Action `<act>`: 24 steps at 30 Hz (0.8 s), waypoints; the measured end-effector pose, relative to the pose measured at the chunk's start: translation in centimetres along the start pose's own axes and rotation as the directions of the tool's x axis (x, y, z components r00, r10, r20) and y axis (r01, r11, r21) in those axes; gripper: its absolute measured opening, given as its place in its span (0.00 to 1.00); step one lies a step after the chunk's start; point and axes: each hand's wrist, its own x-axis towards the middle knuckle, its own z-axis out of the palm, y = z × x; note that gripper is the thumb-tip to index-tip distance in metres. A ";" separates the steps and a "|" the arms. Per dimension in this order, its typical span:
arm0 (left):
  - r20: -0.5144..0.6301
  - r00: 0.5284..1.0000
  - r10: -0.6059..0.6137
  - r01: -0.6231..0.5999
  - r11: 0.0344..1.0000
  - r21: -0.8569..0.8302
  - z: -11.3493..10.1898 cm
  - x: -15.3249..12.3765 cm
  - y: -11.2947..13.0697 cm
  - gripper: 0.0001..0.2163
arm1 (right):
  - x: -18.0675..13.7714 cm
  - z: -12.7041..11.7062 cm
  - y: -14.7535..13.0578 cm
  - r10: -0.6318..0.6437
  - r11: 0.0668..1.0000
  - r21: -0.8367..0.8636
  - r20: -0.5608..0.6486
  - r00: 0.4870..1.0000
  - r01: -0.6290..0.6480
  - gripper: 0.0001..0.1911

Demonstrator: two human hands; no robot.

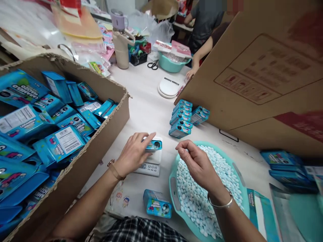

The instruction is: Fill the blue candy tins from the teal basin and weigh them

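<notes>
My left hand point(135, 151) reaches over a small white digital scale point(150, 170), its thumb and fingers around a blue candy box point(156, 145) standing on the scale's plate. A dark round hole shows in the box's top. Above the near-left part of a turquoise basin point(174, 183) is my right hand point(196, 163), fingers curled and pressed together; whatever they may hold is hidden. Pale blue and white candies point(199, 198) fill the basin. Between the scale and my lap, another blue candy box point(157, 203) lies tilted on the table.
A carton point(108, 124) of blue boxes fills the left side. Several candy boxes point(180, 121) stand in a row beyond the basin, beside a large cardboard box point(252, 84). Farther back are a round white scale point(169, 88), scissors point(152, 65), a tumbler point(121, 48) and another person's hand point(192, 72).
</notes>
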 end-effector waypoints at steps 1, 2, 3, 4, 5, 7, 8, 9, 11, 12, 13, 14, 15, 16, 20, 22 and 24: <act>0.053 0.998 0.017 -0.019 0.999 0.038 0.0 0.8 0.1 0.23 | -0.6 -0.4 0.2 0.008 1.000 0.005 -0.008 1.000 -0.008 0.14; 0.089 0.995 0.034 -0.040 0.997 0.061 0.0 1.4 0.1 0.18 | -1.2 -0.8 0.6 0.018 1.000 0.014 -0.026 1.000 -0.017 0.14; 0.105 0.993 0.055 -0.063 0.996 0.070 -0.1 2.1 0.0 0.15 | -1.9 -1.3 1.0 0.029 0.999 0.029 -0.054 0.998 -0.028 0.14; 0.097 0.992 0.079 -0.086 0.994 0.072 -0.2 2.7 -0.1 0.14 | -2.7 -1.9 1.5 0.041 0.998 0.049 -0.087 0.995 -0.037 0.15; 0.069 0.993 0.099 -0.104 0.992 0.076 -0.4 3.3 -0.3 0.14 | -3.4 -2.5 2.1 0.054 0.996 0.072 -0.124 0.991 -0.045 0.15; -0.010 0.992 0.126 -0.124 0.986 0.109 -0.9 4.9 -0.5 0.14 | -4.9 -3.8 3.4 0.080 0.990 0.127 -0.201 0.976 -0.055 0.15; -0.059 0.990 0.127 -0.119 0.984 0.131 -1.3 5.8 -0.5 0.13 | -5.6 -4.4 4.1 0.099 0.985 0.164 -0.234 0.967 -0.061 0.16; -0.114 0.987 0.114 -0.097 0.985 0.143 -1.6 6.9 -0.3 0.12 | -6.3 -4.9 4.8 0.125 0.976 0.208 -0.259 0.958 -0.071 0.16; -0.208 0.977 0.052 -0.027 0.992 0.122 -2.2 9.3 0.7 0.13 | -7.7 -5.8 6.0 0.189 0.946 0.312 -0.291 0.938 -0.093 0.16; -0.236 0.972 0.018 0.005 0.995 0.097 -2.5 10.7 1.5 0.14 | -8.3 -6.2 6.5 0.218 0.927 0.361 -0.299 0.929 -0.102 0.16; -0.251 0.968 -0.007 0.026 0.997 0.072 -2.6 12.1 2.5 0.16 | -8.8 -6.6 6.9 0.241 0.910 0.400 -0.307 0.921 -0.105 0.17; -0.252 0.968 -0.017 0.032 0.998 0.057 -2.6 13.6 3.7 0.18 | -9.2 -6.8 7.2 0.254 0.898 0.428 -0.316 0.914 -0.101 0.17; -0.242 0.970 -0.010 0.023 0.998 0.053 -2.4 15.1 5.0 0.20 | -9.7 -7.1 7.5 0.257 0.891 0.445 -0.329 0.909 -0.090 0.17; -0.224 0.975 0.013 0.000 0.998 0.057 -2.1 16.5 6.4 0.21 | -10.0 -7.4 7.6 0.253 0.887 0.456 -0.342 0.905 -0.076 0.16; -0.077 0.992 0.096 -0.090 0.993 0.081 0.6 21.8 11.9 0.21 | -11.4 -8.3 7.9 0.226 0.878 0.478 -0.382 0.896 -0.017 0.16; 0.018 0.996 0.084 -0.085 0.992 0.095 2.7 24.0 14.1 0.19 | -12.2 -8.8 8.3 0.221 0.869 0.495 -0.396 0.891 0.004 0.16; 0.097 0.995 0.033 -0.043 0.994 0.103 4.9 25.7 15.9 0.15 | -13.1 -9.3 8.8 0.229 0.853 0.521 -0.407 0.885 0.019 0.16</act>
